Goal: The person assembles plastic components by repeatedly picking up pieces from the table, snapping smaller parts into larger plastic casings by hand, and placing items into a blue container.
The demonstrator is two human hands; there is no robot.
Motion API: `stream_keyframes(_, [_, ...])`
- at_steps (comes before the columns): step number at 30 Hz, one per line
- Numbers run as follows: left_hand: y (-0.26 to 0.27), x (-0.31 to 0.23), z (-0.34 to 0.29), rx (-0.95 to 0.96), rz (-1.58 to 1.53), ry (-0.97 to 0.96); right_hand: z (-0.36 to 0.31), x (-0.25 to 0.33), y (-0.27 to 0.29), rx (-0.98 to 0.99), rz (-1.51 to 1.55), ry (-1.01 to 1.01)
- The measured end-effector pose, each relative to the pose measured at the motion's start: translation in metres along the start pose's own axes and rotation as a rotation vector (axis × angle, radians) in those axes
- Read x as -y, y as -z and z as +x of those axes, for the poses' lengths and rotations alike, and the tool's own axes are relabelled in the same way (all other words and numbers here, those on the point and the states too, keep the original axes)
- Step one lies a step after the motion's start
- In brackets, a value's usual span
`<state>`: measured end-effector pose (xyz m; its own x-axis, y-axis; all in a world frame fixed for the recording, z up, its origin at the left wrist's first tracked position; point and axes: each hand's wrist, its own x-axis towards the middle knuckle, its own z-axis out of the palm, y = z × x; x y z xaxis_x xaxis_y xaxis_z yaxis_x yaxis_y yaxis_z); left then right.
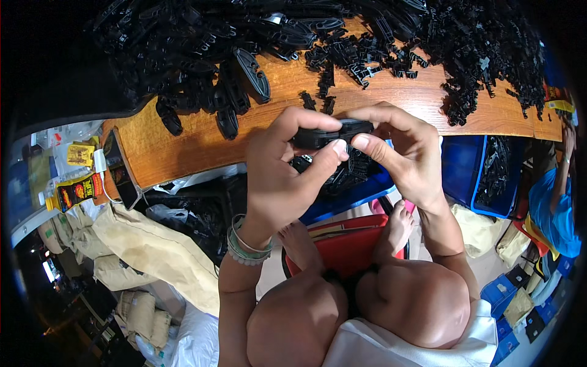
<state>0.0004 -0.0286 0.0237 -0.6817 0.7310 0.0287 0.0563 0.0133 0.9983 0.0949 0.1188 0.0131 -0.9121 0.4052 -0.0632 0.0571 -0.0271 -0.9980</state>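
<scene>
While the head view shows the left hand point(275, 174) and right hand point(408, 151) with fingers point(378, 150) pinched on a slim black part point(312, 139) above the blue bin point(356, 207) near the wooden bench point(195, 145), uneven pressure could make it slip among the dark pieces point(350, 176) below.

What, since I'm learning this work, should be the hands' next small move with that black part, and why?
Perhaps a gentle squeeze of the black part: the left hand and right hand both pinch it between thumb and forefinger, thumb tips near its middle.
</scene>
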Motion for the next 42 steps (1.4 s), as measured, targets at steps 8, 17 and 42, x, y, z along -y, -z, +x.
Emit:
stream_keyframes(8, [0.013,-0.002,-0.006,0.07,-0.005,0.024,-0.003,-0.001,0.021,0.229,-0.192,0.095])
stream_keyframes(17, [0.039,0.019,0.044,-0.559,1.138,-0.308,0.03,-0.014,-0.007,0.043,-0.789,0.503])
stream_keyframes(42, [-0.008,0.001,0.005,-0.072,-0.288,0.105,0.017,-0.006,-0.009,-0.083,0.085,0.413])
